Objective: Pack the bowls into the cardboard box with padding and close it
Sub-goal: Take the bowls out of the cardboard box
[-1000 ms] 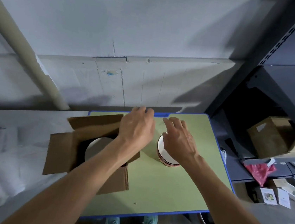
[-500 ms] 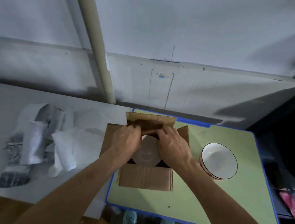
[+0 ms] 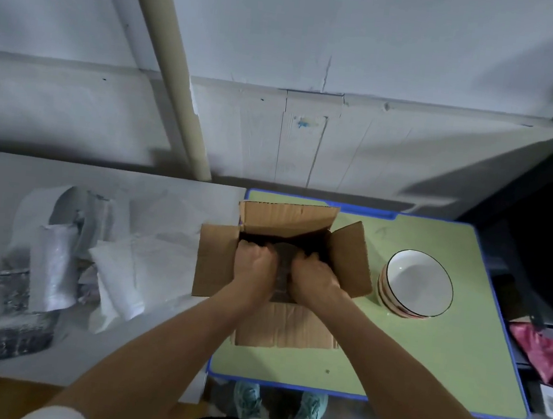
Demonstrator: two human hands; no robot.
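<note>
Left hand [image 3: 254, 270] and right hand [image 3: 316, 279] sink deeper into box [image 3: 213, 264], both gripping bowl [image 3: 283, 266]; padding [image 3: 124, 261] left of box looks unused, bowl may chip.

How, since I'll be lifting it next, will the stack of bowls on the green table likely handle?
The stack of bowls looks ceramic, so it is probably heavy for its size and breakable. Its glossy glaze may be slippery. As the bowls are only nested, the top ones could shift if tilted.

The left hand [image 3: 254, 270] and right hand [image 3: 316, 281], gripping a bowl [image 3: 283, 262], fill the cardboard box [image 3: 287, 219] mouth. A bowl stack [image 3: 416, 289] crowds its right flap; padding [image 3: 131, 261] lies left; the near-right desk [image 3: 422, 370] is bare.
</note>
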